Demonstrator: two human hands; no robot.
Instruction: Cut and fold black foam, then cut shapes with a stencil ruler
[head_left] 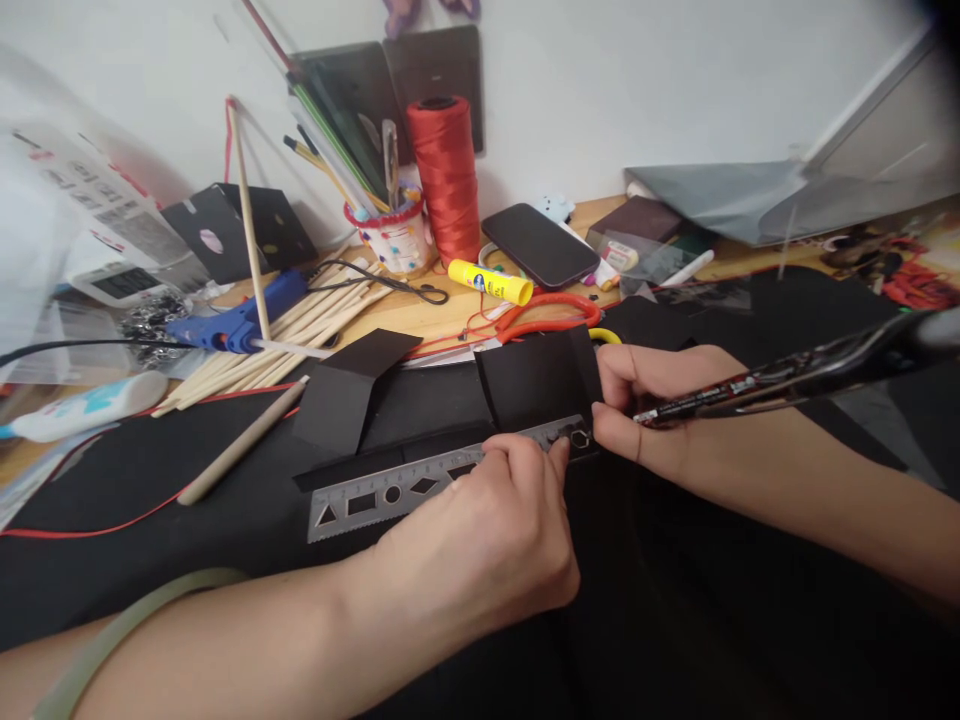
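A grey stencil ruler (394,491) lies along the lower edge of a folded black card (529,380). My left hand (506,520) is closed on the ruler, its fingertips pressing near the right end. At the card's right edge, my right hand (652,400) pinches the black card between thumb and finger. A black pen (697,402) rests across that hand, pointing at the card. The left part of the card has a raised flap (337,405).
Behind the card are orange-handled scissors (551,312), a yellow glue stick (491,282), a phone (538,243) and a red thread spool (444,180). Wooden sticks (262,350), a blue glue gun (240,315) and a white glue bottle (97,405) lie at left.
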